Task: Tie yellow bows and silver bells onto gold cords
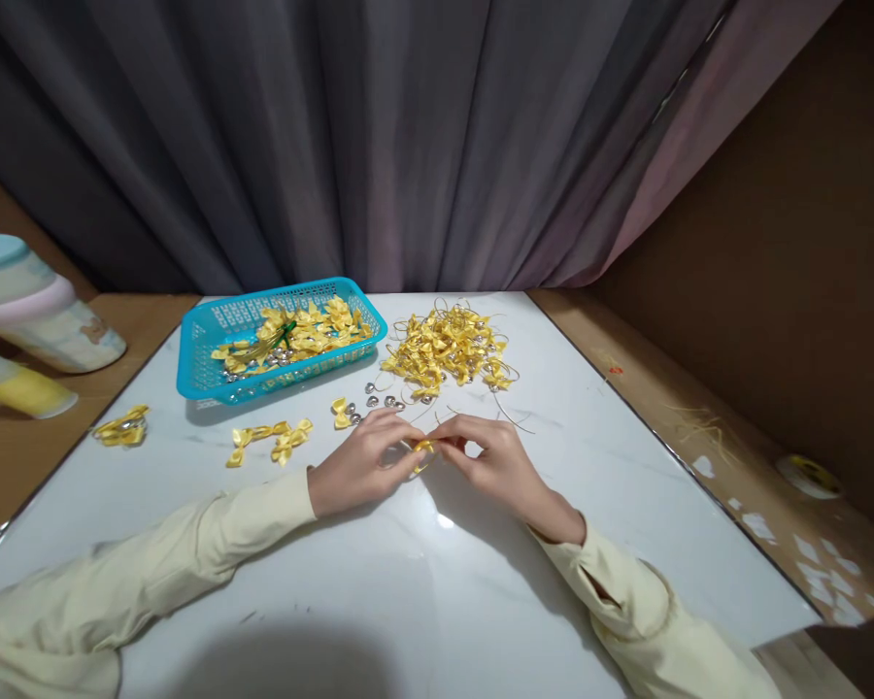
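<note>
Above the middle of the white marbled board, my left hand (370,458) and my right hand (493,460) meet at the fingertips. A small yellow ribbon bow (423,449) is pinched between them, partly covered by the fingers. Both hands are closed on it, thumbs against forefingers; a thin cord seems to run by the fingers. Just beyond my left hand lie a loose yellow bow (341,413) and several small silver bells (372,400). Farther left is a group of yellow bows (291,442). Behind my hands spreads a heap of yellow bows with cords and bells (448,348).
A blue plastic basket (189,361) holding bows, cords and bells stands at the back left. Another bow cluster (123,427) lies near the left edge. A tumbler (58,316) stands at far left. On the right are a tape roll (808,477) and white paper scraps (758,527). A grey curtain (379,146) hangs behind.
</note>
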The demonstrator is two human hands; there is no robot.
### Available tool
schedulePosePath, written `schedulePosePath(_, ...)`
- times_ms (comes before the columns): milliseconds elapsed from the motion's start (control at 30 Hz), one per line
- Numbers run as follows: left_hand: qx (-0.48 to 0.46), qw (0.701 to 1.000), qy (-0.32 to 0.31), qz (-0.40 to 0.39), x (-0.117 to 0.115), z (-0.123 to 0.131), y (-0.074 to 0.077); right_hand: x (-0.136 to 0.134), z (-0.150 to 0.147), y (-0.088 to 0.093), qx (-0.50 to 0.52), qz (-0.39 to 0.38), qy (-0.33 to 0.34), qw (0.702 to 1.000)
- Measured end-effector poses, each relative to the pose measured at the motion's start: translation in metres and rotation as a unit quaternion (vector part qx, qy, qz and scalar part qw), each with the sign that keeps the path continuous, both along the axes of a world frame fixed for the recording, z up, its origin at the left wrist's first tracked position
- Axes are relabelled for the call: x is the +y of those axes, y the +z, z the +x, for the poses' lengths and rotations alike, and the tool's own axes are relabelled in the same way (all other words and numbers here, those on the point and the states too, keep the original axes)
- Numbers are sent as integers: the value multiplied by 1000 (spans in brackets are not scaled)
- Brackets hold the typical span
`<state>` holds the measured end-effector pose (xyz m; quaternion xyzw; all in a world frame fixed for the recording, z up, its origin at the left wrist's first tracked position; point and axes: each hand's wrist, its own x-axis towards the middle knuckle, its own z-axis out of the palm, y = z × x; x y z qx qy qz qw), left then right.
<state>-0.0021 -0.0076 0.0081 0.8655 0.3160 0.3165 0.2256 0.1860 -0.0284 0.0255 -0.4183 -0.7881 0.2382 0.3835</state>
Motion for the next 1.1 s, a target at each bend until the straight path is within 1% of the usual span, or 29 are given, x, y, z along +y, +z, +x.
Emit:
schedulePosePath(133, 17, 1000, 0, 21, 1, -1, 2, -1, 2, 7, -4, -48, 19, 999)
schedulePosePath(200, 25, 1000, 14, 12, 1, -1, 3, -1, 2, 9, -1, -65, 36, 997)
schedulePosePath(267, 20, 999, 20, -42, 2, 0, 6, -2, 2, 7, 4, -60, 38, 997)
schedulePosePath(333, -4, 990, 15, -142, 2, 1, 11, -2, 2, 2, 5, -26, 20, 999)
schedulePosePath(367, -19, 978, 11, -206, 1, 1, 14, -2, 1, -1, 3, 4, 11, 1000)
schedulePosePath(433, -50, 940, 0, -338, 1, 2, 20, -2, 1, -7, -12, 72, 1, 997)
schedulePosePath(500, -86, 888, -14, -452, 2, 1, 22, -2, 1, -11, -38, 132, -4, 991)
schedulePosePath(533, -111, 860, -24, -497, 3, 1, 21, -2, 1, -13, -52, 152, -10, 987)
schedulePosePath(600, -168, 811, -45, -558, 6, 0, 15, -3, 1, -15, -74, 175, -26, 981)
schedulePosePath(667, -219, 767, -75, -599, 9, -1, 8, -4, 1, -16, -86, 180, -43, 979)
schedulePosePath(733, -249, 733, -94, -626, 11, -1, 1, -4, 0, -17, -93, 175, -58, 978)
schedulePosePath(767, -255, 723, -97, -634, 11, -1, -1, -5, -1, -17, -96, 173, -65, 978)
schedulePosePath(833, -256, 719, -99, -639, 11, -1, -3, -6, -2, -18, -96, 170, -79, 978)
schedulePosePath(900, -240, 724, -101, -639, 9, -1, -2, -6, -4, -20, -90, 167, -94, 977)
schedulePosePath(1000, -227, 735, -73, -634, 6, 0, 1, -7, -7, -21, -72, 157, -114, 978)
schedulePosePath(1033, -227, 748, -58, -621, 5, 1, 2, -8, -8, -22, -64, 149, -119, 980)
schedulePosePath(1100, -224, 793, -40, -565, 4, 1, 3, -8, -10, -22, -52, 126, -125, 983)
